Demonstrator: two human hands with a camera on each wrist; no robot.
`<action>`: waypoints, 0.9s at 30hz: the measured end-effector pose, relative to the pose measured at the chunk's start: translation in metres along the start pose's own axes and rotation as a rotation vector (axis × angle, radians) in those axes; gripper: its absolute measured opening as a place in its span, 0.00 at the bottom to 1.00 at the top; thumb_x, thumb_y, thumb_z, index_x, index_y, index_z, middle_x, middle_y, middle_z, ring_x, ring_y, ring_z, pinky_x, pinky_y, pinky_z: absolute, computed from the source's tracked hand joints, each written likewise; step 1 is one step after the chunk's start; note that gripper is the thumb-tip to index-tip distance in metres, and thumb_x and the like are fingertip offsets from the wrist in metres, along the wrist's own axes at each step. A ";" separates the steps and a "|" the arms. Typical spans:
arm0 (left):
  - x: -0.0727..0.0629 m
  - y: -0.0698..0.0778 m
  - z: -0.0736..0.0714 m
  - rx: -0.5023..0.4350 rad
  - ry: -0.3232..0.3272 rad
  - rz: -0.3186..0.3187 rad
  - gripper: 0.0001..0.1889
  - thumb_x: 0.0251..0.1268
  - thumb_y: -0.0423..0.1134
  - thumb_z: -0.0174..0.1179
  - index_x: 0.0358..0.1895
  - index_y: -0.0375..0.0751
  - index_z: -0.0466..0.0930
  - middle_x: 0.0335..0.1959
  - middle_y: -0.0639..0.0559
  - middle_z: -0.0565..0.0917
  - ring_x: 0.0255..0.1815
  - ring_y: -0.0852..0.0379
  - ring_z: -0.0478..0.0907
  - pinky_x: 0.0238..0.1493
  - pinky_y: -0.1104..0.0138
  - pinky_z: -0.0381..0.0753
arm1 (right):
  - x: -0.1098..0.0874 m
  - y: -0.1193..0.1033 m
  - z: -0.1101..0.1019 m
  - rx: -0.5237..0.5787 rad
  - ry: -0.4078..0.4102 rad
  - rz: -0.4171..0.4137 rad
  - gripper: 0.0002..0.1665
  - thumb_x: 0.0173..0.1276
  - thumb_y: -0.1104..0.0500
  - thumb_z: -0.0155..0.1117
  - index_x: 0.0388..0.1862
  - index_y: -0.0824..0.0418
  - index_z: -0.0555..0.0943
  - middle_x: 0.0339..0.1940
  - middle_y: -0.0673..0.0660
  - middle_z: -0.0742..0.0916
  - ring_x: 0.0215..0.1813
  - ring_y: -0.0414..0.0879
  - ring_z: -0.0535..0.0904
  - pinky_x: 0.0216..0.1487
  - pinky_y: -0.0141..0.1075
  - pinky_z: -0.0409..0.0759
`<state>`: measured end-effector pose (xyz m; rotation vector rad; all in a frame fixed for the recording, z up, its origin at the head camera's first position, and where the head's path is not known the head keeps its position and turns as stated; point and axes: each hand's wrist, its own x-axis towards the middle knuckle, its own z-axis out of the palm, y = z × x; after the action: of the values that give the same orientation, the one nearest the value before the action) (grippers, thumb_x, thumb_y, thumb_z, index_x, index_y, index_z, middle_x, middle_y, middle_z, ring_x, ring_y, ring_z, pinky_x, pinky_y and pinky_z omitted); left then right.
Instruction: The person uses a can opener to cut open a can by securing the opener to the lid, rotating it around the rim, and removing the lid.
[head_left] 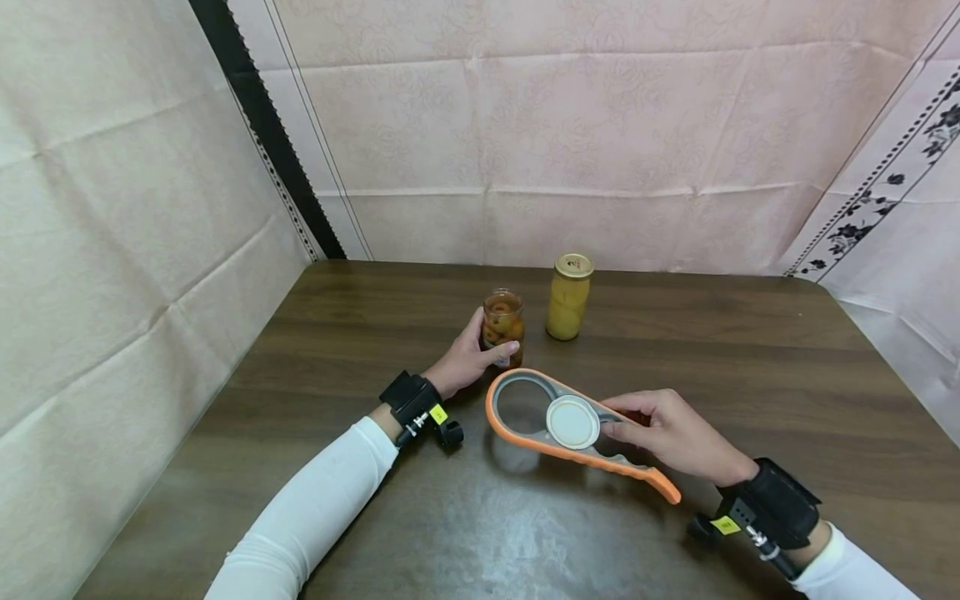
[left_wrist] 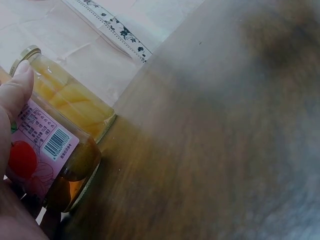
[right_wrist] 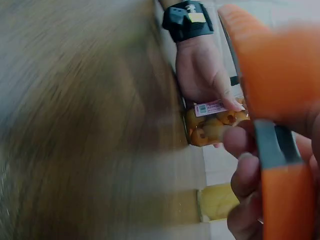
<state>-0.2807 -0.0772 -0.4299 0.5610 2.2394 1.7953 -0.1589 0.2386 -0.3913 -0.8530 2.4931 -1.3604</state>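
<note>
My left hand (head_left: 467,360) grips a glass jar (head_left: 503,317) of round brownish fruit standing on the table. Its glass rim is bare, and a pink label (left_wrist: 47,145) with a barcode shows in the left wrist view. In my right hand (head_left: 675,429) is an orange and grey jar opener (head_left: 585,456), held above the table just in front of that jar. A round pale lid (head_left: 572,422) sits at the opener's middle, beside its large ring; whether the opener clamps it, I cannot tell. Fingers curl along the opener's handle in the right wrist view.
A lidded jar of yellow fruit (head_left: 568,300) stands behind and right of the brown-fruit jar. The dark wooden table (head_left: 360,333) meets pale cloth hangings (head_left: 600,150) at its back and left. Black camera straps (head_left: 412,400) circle both wrists.
</note>
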 end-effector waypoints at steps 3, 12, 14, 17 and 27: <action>0.000 0.001 0.000 0.000 0.007 0.005 0.35 0.73 0.46 0.63 0.76 0.60 0.54 0.68 0.49 0.73 0.69 0.50 0.71 0.72 0.53 0.70 | -0.001 -0.004 0.001 -0.073 0.018 0.030 0.11 0.73 0.54 0.66 0.52 0.52 0.84 0.31 0.48 0.87 0.24 0.36 0.76 0.25 0.30 0.76; 0.000 0.001 0.000 -0.007 0.012 0.001 0.34 0.72 0.45 0.63 0.75 0.60 0.55 0.67 0.49 0.74 0.68 0.50 0.72 0.71 0.53 0.70 | -0.001 -0.009 0.000 -0.161 0.019 -0.040 0.14 0.72 0.56 0.67 0.34 0.51 0.68 0.23 0.41 0.65 0.23 0.32 0.65 0.24 0.29 0.64; 0.000 0.001 0.000 -0.005 0.011 0.000 0.35 0.72 0.45 0.63 0.76 0.60 0.54 0.67 0.48 0.73 0.68 0.50 0.72 0.71 0.52 0.70 | -0.001 -0.007 0.000 -0.140 -0.010 -0.065 0.12 0.72 0.56 0.66 0.34 0.50 0.71 0.23 0.40 0.68 0.23 0.31 0.65 0.24 0.29 0.65; 0.000 0.001 0.000 -0.002 0.009 0.001 0.35 0.73 0.46 0.63 0.76 0.59 0.53 0.68 0.48 0.73 0.69 0.49 0.71 0.72 0.52 0.69 | -0.001 -0.005 -0.002 -0.106 -0.051 -0.068 0.06 0.73 0.56 0.65 0.36 0.49 0.77 0.25 0.41 0.75 0.26 0.31 0.68 0.25 0.29 0.70; 0.001 0.000 0.000 -0.027 -0.011 -0.013 0.34 0.73 0.46 0.62 0.76 0.61 0.53 0.63 0.47 0.76 0.58 0.51 0.78 0.60 0.59 0.78 | -0.001 -0.003 -0.007 -0.114 -0.126 0.021 0.05 0.74 0.57 0.64 0.40 0.47 0.86 0.36 0.45 0.87 0.36 0.34 0.78 0.35 0.30 0.79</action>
<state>-0.2813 -0.0769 -0.4299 0.5486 2.2028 1.8091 -0.1599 0.2431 -0.3848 -0.9034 2.4936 -1.1302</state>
